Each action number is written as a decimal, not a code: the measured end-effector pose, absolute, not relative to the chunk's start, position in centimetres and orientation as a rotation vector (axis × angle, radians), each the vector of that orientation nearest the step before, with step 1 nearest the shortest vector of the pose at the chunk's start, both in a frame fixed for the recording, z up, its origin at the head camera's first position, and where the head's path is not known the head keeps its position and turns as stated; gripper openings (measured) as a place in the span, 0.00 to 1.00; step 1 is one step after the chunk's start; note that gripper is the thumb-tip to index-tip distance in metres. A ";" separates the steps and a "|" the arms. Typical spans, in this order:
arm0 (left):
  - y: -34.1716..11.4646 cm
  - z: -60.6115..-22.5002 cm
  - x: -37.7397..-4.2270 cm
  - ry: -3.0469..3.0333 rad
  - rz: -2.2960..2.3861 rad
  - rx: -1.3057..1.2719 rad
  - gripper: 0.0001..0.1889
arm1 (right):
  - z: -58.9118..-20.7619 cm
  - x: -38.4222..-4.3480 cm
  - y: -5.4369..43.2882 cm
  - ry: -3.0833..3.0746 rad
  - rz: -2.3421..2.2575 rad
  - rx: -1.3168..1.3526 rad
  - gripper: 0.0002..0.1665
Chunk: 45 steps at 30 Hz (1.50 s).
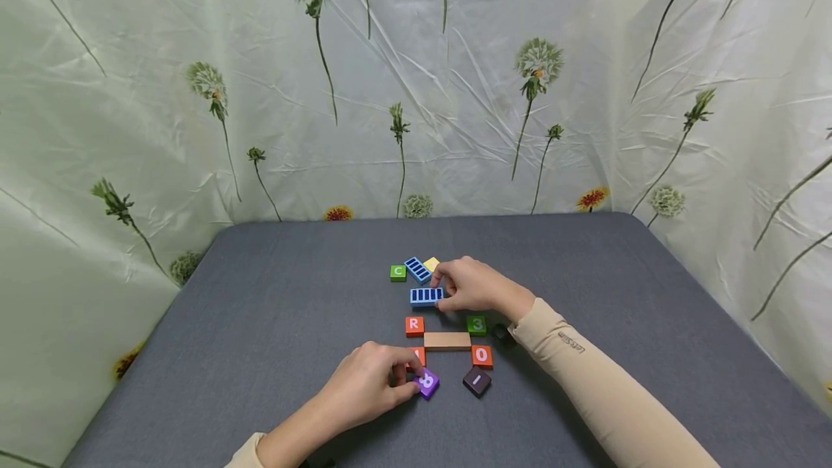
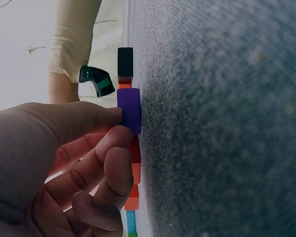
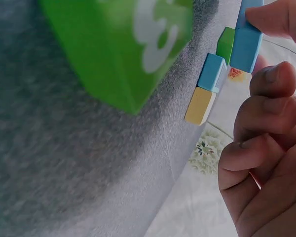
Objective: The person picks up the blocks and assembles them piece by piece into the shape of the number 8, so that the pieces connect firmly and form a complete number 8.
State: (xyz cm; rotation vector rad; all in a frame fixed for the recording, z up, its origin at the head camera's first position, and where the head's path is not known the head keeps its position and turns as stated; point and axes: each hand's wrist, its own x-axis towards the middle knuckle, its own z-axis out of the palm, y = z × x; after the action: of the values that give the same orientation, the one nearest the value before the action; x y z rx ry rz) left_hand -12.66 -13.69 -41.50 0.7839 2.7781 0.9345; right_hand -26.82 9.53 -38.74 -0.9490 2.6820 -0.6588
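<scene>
At the near end of the block layout, my left hand [image 1: 369,383] pinches a purple block [image 1: 427,383] marked with an 8. In the left wrist view, the thumb and a finger meet that purple block [image 2: 129,111], which stands at the cloth surface. My right hand [image 1: 476,286] is farther forward and grips a blue block [image 1: 425,296] with dark bars at its right end. The right wrist view shows the thumb on this blue block [image 3: 245,49]; the far fingers are partly hidden. Behind it lie a second blue barred block [image 1: 418,270] and a yellow block [image 1: 432,264].
A plain wooden plank [image 1: 447,341] lies between red R [image 1: 414,324], green 3 [image 1: 477,323] and orange 0 [image 1: 482,355] blocks. A red block [image 1: 419,354] is partly under the left fingers. A dark block [image 1: 477,381] and green C block [image 1: 398,273] also lie on the grey table [image 1: 292,295].
</scene>
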 end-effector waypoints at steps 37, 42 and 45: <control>-13.8 -41.6 -12.6 2.791 0.967 0.797 0.07 | -38.2 -18.3 13.9 2.654 -0.776 -1.132 0.13; -13.7 -41.7 -12.5 2.804 0.971 0.817 0.07 | -38.5 -17.5 14.0 2.633 -0.781 -1.154 0.14; -13.7 -41.8 -12.6 2.815 0.965 0.824 0.07 | -38.5 -17.1 14.1 2.630 -0.782 -1.171 0.14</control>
State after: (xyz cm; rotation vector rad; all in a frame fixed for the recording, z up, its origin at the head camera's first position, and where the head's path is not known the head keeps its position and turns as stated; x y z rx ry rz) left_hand -12.56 -13.71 -41.75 0.8238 2.8150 0.9655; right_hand -17.06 14.11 -38.49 -1.1711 2.6302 -0.7819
